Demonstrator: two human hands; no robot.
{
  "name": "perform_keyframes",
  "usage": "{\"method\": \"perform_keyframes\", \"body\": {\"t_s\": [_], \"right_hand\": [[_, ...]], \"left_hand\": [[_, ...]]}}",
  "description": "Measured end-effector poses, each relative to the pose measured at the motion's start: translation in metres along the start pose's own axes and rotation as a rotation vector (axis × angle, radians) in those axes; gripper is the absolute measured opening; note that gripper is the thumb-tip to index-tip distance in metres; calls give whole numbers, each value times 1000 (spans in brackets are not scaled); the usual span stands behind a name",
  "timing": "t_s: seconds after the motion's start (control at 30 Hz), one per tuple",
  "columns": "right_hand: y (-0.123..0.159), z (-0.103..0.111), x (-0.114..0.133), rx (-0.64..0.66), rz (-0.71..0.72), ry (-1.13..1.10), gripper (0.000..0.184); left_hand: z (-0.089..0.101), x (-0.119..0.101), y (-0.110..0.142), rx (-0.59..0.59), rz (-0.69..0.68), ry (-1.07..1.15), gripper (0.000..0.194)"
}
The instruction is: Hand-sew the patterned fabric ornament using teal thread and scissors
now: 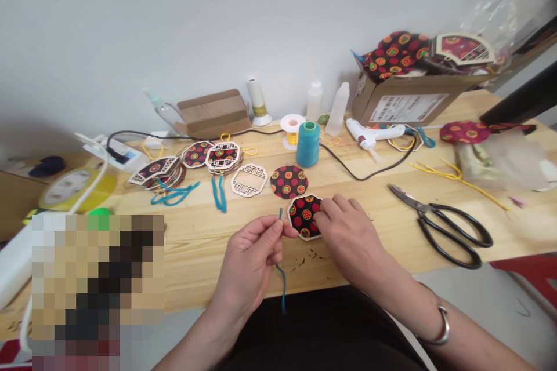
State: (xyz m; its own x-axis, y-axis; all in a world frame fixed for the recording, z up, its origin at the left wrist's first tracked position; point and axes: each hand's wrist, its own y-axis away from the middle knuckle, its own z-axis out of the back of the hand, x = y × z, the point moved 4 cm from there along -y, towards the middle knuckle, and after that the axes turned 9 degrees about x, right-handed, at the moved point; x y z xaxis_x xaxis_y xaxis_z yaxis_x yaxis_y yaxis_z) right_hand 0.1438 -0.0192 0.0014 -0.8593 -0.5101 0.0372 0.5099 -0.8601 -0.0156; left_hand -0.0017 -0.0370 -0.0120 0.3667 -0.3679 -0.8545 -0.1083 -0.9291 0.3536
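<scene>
My left hand (256,252) pinches a teal cord (284,290) between thumb and forefinger; its short end sticks up above the fingers and a longer tail hangs below. Beside it lies an octagonal frame piece (302,217) with a pale rim, covered in dark flowered fabric. The curled fingers of my right hand (348,232) grip this piece at its right edge, hiding that side. Just behind are a round of the same fabric (289,181) and a bare wooden lattice frame (248,180). A teal thread spool (308,146) stands farther back.
Black-handled scissors (439,232) lie to the right, near yellow cord (461,177). A white glue gun (369,134) trails a black cable across the back. Finished lattice ornaments (224,156) are stacked at left. A cardboard box (404,98) stands back right; a blurred patch covers the lower left.
</scene>
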Motion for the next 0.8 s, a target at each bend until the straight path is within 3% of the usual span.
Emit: {"method": "perform_keyframes", "body": {"t_s": [0.23,0.33,0.5,0.63,0.8], "right_hand": [[-2,0,8,-20,48,51,16],[-2,-5,1,1,16,-35,16],[0,-7,-18,-41,-173,-656,17],[2,-5,-15,-36,-235,-1214,15],[5,-4,-2,-110,-266,-1451,14]], "left_hand": [[0,0,1,4,2,-13,9],[0,0,1,-3,-2,-20,10],[-1,3,0,-11,11,9,9],[-4,3,-2,-16,-1,26,11],[-7,4,-1,-31,-4,69,13]]}}
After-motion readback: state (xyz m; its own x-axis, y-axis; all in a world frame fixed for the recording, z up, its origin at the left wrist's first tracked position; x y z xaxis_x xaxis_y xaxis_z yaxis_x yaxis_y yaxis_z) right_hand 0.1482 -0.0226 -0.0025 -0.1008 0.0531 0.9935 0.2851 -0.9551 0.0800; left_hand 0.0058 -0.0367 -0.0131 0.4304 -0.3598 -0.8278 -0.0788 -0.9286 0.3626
